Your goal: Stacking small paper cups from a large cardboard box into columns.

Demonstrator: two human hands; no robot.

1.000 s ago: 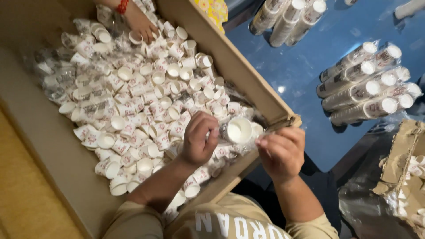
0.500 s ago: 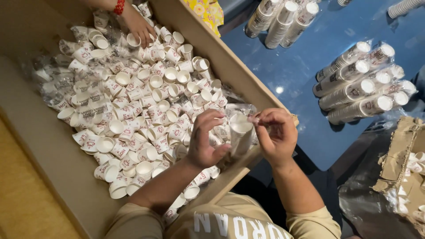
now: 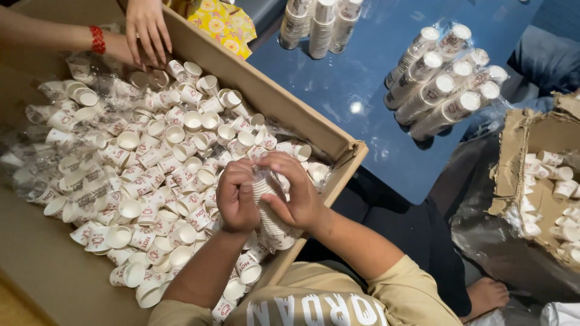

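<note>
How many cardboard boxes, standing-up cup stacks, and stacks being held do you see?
Cardboard boxes: 2
Standing cup stacks: 3
Held cup stack, between left hand and right hand: 1
Total: 6

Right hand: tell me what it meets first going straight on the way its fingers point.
The right hand points left across the cup stack, so it likely meets the left hand first; depth is unclear.
</note>
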